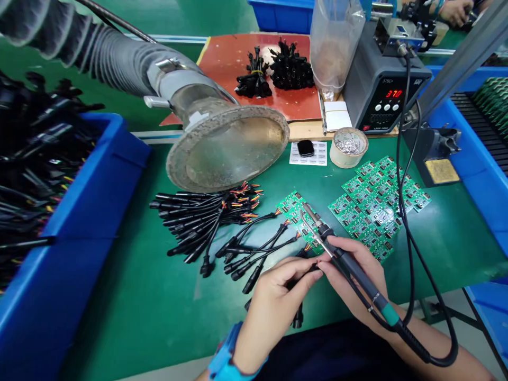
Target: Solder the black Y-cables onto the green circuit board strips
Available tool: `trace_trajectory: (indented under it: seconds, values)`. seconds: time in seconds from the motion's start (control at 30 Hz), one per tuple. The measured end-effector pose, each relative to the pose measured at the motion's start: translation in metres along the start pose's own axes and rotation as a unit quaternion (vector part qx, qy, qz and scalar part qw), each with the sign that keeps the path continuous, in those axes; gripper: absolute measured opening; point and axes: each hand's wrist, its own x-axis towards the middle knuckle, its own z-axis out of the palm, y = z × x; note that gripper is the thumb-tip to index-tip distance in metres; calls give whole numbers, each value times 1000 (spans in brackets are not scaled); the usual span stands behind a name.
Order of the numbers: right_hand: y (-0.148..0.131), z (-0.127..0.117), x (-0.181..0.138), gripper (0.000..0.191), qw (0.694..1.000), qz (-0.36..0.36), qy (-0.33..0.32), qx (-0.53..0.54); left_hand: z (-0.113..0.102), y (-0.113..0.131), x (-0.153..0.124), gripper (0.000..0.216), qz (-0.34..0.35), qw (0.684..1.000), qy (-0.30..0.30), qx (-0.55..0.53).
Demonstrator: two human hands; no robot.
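Note:
My left hand (268, 299), with a blue band at the wrist, pinches a black cable (297, 316) whose connector end hangs below the palm. In my right hand (369, 259) lies a soldering iron (353, 267), its tip and thin metal feed tube pointing up and left over a green circuit board (292, 205). The fingertips of both hands meet at the cable's wire end, which they mostly hide. Several black cables (260, 254) with coloured wire ends lie along the board's left edge. Farther left is a pile of similar cables (190, 219).
Above the cable pile hangs a fume extractor hood (228, 151). A blue bin (95, 180) full of cables stands left. Circuit board panels (365, 201), a solder tub (348, 159) and a soldering station (381, 87) are at right. Another person's hand (455, 11) shows at top right.

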Motion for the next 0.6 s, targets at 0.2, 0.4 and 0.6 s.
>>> trace_trajectory:
  seconds: [0.2, 0.4, 0.6]
  values:
    - [3, -3, -5, 36, 990, -95, -31, -100, 5, 2, 0, 11, 44, 995, 46, 75]
    - [15, -22, -26, 33, 974, -138, 12, -178, 1, 1, 2, 19, -161, 982, 71, -67]
    - [17, -48, -39, 46, 958, -200, -67, -195, 6, -11, -3, 19, -66, 991, 94, 63]
